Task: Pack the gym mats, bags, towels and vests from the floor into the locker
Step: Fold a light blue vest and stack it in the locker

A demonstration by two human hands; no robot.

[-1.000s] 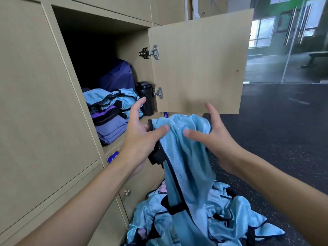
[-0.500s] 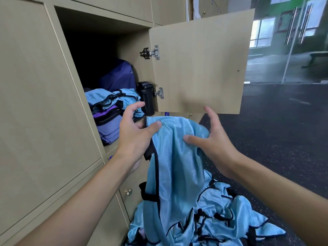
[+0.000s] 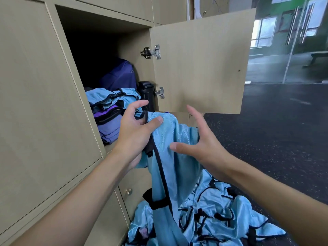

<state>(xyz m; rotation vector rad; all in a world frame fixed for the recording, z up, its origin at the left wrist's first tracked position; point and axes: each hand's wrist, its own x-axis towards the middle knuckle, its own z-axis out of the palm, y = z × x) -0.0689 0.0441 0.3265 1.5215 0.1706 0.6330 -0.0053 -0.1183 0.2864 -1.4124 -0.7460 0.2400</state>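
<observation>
head view.

a: left hand point(image 3: 136, 132) is up at the mouth of the locker point(image 3: 99, 23), thumb and fingers pinched on the black-trimmed top edge of a light blue vest point(image 3: 175, 157). the cloth hangs straight down from that hand, and its tail reaches the pile of vests point(image 3: 213, 215) on the floor point(image 3: 284, 130), below both wrists.

b: and the right hand point(image 3: 204, 146)?

a: spread wide, gripping nothing. its thumb lies across the front of the cloth, just right of the left hand. whether it presses, i can't tell.

b: where does the vest go?

a: just beyond the left fingertips there's a folded stack point(image 3: 110, 102) of blue and purple cloth. a purple bag point(image 3: 119, 75) stands behind it, and a black container point(image 3: 147, 93) sits above that hand, by the door point(image 3: 200, 64) hinge.

b: so how to do it well?

a: fold before stuffing, i'd say. the right hand takes the hanging part lower down, brings it up to the left and halves it, then it goes flat on top of the stack. lift high enough that the tail comes free of the pile, or it may drag another vest along. and mind the black trim by the left thumb, it could catch on the shelf edge.
</observation>
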